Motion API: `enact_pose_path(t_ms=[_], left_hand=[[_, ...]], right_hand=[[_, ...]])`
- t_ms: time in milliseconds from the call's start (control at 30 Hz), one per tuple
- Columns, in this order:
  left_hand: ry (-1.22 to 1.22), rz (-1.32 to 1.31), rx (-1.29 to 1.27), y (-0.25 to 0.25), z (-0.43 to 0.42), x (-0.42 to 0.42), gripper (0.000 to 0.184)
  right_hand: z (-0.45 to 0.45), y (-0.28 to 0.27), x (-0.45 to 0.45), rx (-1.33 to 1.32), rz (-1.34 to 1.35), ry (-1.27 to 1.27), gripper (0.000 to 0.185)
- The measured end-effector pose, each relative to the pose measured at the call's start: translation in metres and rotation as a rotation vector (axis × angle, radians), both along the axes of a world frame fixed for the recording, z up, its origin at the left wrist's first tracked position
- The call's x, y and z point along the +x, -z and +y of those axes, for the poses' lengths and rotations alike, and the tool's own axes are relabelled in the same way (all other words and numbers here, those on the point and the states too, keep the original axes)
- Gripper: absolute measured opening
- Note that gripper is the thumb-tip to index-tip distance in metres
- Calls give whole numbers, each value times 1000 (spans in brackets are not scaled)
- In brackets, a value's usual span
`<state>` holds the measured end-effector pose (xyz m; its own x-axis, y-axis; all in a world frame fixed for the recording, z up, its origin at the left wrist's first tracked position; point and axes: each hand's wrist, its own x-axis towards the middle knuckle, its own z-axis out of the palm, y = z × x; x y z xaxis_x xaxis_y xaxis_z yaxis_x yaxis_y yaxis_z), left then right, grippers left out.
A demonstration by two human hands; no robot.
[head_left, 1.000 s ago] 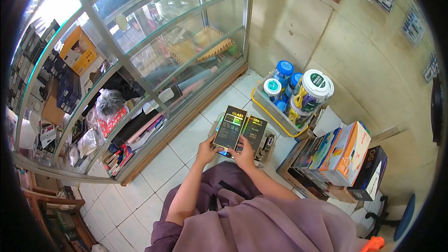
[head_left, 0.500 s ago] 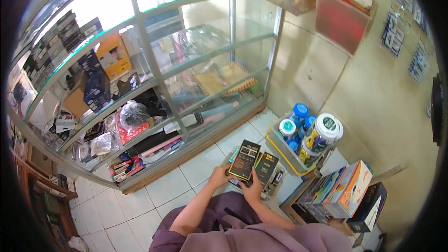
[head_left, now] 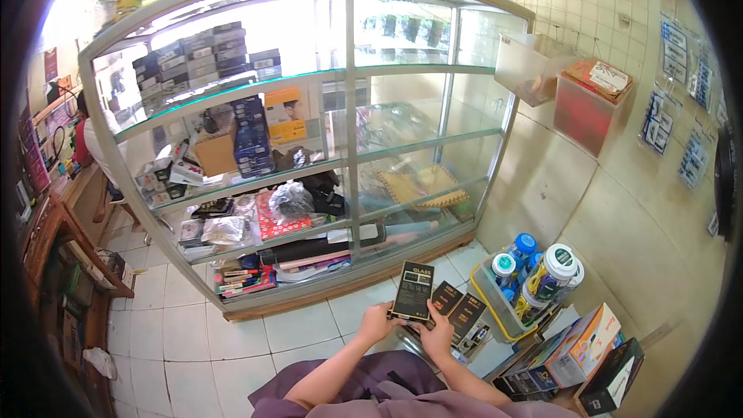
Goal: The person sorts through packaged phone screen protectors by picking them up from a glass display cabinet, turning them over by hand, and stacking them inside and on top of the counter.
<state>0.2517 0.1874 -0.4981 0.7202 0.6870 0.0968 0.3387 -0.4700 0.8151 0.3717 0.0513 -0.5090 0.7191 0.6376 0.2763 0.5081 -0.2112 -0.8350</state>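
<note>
Both hands hold a flat black screen-protector box [head_left: 412, 291] lettered GLASS, tilted with its printed face toward me. My left hand [head_left: 377, 323] grips its lower left corner, fingers closed. My right hand [head_left: 436, 331] pinches the lower right edge, with the thumb on the front. Just right of it, two similar dark boxes [head_left: 467, 316] stick up at a slant from a low clear container [head_left: 463, 354], mostly hidden behind my right hand and forearm. What lies under my hands cannot be made out.
A glass display cabinet [head_left: 350, 116] with stocked shelves stands in front. To the right are a yellow-rimmed bin [head_left: 489, 302] of lidded jars and several upright boxes [head_left: 576, 352]. Plastic boxes [head_left: 586, 112] hang on the wall. At far left, part of a person [head_left: 94, 143] shows near wooden shelving [head_left: 73, 263].
My view has tilted up, bringing the cabinet top and the person at left into sight. The held box is more upright. Two dark boxes now show beside it, where one showed before.
</note>
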Motion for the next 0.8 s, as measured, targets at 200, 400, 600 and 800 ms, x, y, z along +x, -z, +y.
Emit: enact_pose_path(t_ms=[200,400,600,800], left_hand=[[-176,-158,279,-113,3,-74,48],[-336,-253,565,-238,12,-130,45],[-450,-292,923,-341,47,-156,41],[-512,-278,917,-422,103,-154,32]], right_hand=[[37,-97,-39,203,-48,-245,75],[87,-216,-70,417,-147,-512,73],[143,-328,-88,627,-107,-689,70],[231,-403,-80,702,-362,-636,68]])
